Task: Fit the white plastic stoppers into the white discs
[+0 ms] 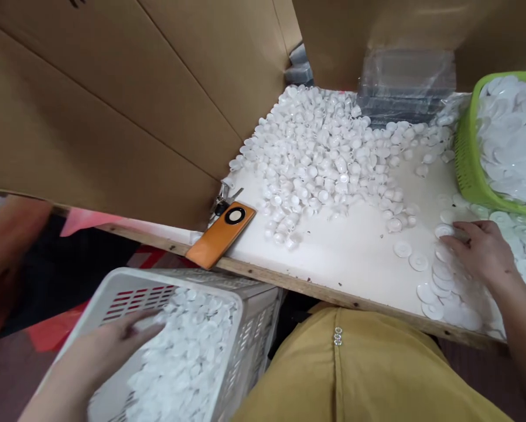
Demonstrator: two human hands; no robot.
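Note:
My right hand is at the right side of the table, its fingertips closed on a small white plastic disc. Loose white discs lie under and around that hand. Over a light grey plastic basket at the lower left is my left hand, with thumb and fingers apart. White shows between those fingers; whether a piece is there or only the pile behind is unclear. Small white pieces fill much of the basket. A large heap of small white cup-like parts covers the table's middle and back.
A green basket full of white discs stands at the right. An orange phone lies on the table's wooden edge beside some keys. Cardboard walls the left and back. Part of another person's blurred arm shows far left.

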